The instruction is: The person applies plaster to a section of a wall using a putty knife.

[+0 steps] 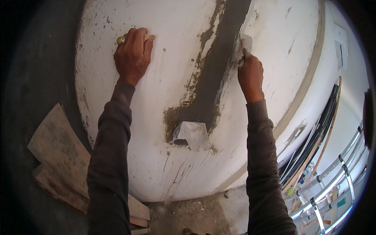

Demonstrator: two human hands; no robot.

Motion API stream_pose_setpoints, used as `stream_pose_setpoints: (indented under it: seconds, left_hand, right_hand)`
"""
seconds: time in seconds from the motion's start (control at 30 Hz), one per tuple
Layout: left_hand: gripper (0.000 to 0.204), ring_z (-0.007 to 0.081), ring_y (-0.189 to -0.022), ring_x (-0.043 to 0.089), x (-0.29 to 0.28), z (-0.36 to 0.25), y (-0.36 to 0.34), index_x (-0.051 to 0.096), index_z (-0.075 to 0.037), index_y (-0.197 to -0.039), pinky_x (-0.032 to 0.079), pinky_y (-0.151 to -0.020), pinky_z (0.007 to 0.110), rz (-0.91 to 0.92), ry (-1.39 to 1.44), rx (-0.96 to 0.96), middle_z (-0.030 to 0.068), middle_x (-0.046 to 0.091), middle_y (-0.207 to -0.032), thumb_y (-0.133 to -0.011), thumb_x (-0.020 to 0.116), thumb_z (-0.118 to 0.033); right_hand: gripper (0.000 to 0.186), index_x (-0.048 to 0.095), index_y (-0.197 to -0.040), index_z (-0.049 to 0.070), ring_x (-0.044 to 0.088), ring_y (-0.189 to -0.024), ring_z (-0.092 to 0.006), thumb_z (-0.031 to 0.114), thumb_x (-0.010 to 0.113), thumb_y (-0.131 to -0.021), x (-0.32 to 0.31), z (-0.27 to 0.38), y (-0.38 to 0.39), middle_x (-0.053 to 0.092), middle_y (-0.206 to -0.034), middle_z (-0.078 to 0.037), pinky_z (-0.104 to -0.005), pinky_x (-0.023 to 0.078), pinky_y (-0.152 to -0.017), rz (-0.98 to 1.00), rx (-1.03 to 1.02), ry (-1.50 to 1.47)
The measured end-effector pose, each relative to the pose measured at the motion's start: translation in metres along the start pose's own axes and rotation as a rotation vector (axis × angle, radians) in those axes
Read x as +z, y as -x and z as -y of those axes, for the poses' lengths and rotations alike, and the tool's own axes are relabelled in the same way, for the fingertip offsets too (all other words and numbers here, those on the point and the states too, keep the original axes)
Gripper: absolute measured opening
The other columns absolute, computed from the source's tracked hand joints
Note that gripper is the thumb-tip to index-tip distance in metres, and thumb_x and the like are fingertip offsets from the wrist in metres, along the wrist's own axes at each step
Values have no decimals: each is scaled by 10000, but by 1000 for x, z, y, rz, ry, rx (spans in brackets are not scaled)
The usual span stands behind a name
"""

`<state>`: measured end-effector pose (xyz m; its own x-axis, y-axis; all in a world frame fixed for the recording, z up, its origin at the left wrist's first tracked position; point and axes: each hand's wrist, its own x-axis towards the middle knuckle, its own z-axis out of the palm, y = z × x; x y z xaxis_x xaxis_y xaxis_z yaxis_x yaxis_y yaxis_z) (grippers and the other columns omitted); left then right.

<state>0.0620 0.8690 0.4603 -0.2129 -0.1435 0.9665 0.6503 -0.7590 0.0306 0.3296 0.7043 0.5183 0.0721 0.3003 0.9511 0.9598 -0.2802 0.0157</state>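
Note:
A broad white wall (164,78) fills the middle of the view, with a strip of dark grey plaster (219,66) running down it. My right hand (250,74) grips a putty knife (247,41), its index finger stretched along the pale blade. That blade lies against the wall at the strip's right edge. On the left, my left hand (134,55) is closed and rests against the white surface. A yellowish piece shows at both sides of its fingers, but its kind is hidden. Below the strip, a crumpled clear plastic sheet (194,135) partly covers a dark opening.
Worn boards (58,137) lean at the lower left. At right stand an aluminium ladder (325,203) and a bundle of dark rods and wood strips (313,141). A white box (340,47) hangs on the adjoining wall. The dusty floor (188,215) shows below.

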Motion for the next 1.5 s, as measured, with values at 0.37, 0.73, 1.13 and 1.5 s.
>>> stream_pose_setpoints:
  seconds: [0.37,0.73,1.13,1.5]
  left_hand:
    - [196,231,-748,676,1,-2,-2,617,-100,-1020,556,-629,336,-47,-27,20,44,647,-913,-907,706,-233]
    - [191,240,-798,664,2,1,-1,609,-94,-1079,537,-687,361,-5,-28,5,58,644,-964,-954,641,-233]
    - [178,237,-816,667,1,-2,-1,616,-90,-1068,546,-686,366,-6,-26,-5,66,640,-964,-956,639,-227]
    - [194,247,-762,674,2,-2,-3,620,-83,-1023,553,-640,344,-52,-26,32,56,647,-936,-907,701,-216]
  right_hand:
    - [594,531,-1428,123,660,-738,-408,-29,529,-854,4,-12,-5,640,-818,-284,-479,510,-693,-41,-68,33]
    - [631,497,-1459,159,668,-766,-393,-32,520,-858,5,-10,-5,653,-835,-274,-484,507,-722,-28,-54,0]
    - [612,512,-1445,139,670,-800,-429,-27,519,-856,-3,0,-8,654,-888,-305,-492,518,-732,-53,-35,-56]
    - [586,537,-1414,84,663,-804,-449,-47,504,-844,1,-9,-23,656,-883,-316,-494,514,-749,-33,-37,-38]
